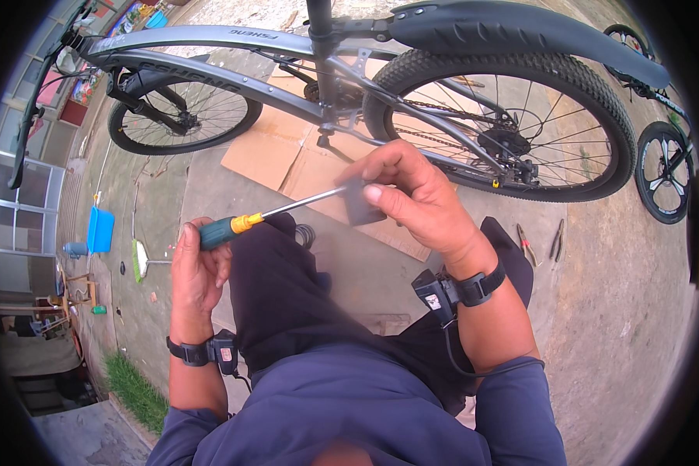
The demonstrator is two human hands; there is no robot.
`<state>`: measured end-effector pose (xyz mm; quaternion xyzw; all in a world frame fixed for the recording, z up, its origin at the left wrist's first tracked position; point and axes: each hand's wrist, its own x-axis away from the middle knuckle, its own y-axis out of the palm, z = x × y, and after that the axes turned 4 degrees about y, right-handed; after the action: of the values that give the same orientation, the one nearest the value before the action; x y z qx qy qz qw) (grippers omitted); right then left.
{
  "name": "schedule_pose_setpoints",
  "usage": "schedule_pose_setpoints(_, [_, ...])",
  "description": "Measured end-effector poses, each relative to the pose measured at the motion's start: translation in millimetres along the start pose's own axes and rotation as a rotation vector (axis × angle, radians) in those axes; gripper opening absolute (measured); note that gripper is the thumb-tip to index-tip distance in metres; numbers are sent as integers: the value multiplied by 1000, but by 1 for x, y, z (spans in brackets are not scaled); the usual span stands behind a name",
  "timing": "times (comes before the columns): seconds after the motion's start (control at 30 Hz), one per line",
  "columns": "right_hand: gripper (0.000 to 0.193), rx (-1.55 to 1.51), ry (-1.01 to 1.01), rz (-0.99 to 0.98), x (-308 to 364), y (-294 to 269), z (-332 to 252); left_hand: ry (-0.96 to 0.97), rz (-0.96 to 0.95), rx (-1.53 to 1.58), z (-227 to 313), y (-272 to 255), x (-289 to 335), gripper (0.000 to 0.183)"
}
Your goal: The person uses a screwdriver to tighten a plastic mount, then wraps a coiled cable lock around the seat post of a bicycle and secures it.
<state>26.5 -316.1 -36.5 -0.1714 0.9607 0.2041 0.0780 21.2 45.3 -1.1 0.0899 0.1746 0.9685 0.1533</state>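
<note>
My left hand (196, 272) grips a screwdriver (224, 231) by the end of its green and yellow handle. Its metal shaft slants up and to the right, toward my other hand. There, my right hand (427, 203) pinches a flat, dark grey piece (363, 208) between thumb and fingers. Motion blurs this piece, so its material is unclear. The shaft's tip meets it and is hidden there. Just beyond both hands stands a grey bicycle (210, 84), upright on its wheels; neither hand touches it.
Flattened cardboard (266, 147) lies beneath the bicycle. Red-handled pliers (526, 245) and dark pliers (558, 239) rest on the concrete at right. A black coil (306, 236) lies by my left knee. Farther left are a blue basin (100, 230) and a green-bristled broom (140, 261). Another bicycle's wheel (663, 172) stands far right.
</note>
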Motion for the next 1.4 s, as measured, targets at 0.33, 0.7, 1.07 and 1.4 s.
schedule_pose_setpoints(0.33, [18,-175,8,24,1,0,-1,162,126,-181,17,13,-1,39])
schedule_pose_setpoints(0.7, [17,-207,-29,8,-2,-2,8,220,79,-172,24,19,-1,39])
schedule_pose_setpoints(1.07, [14,-182,-20,26,-3,-5,10,327,121,-298,23,29,-3,39])
schedule_pose_setpoints(1.4, [13,-132,-19,45,-2,-10,10,199,63,-228,29,20,3,42])
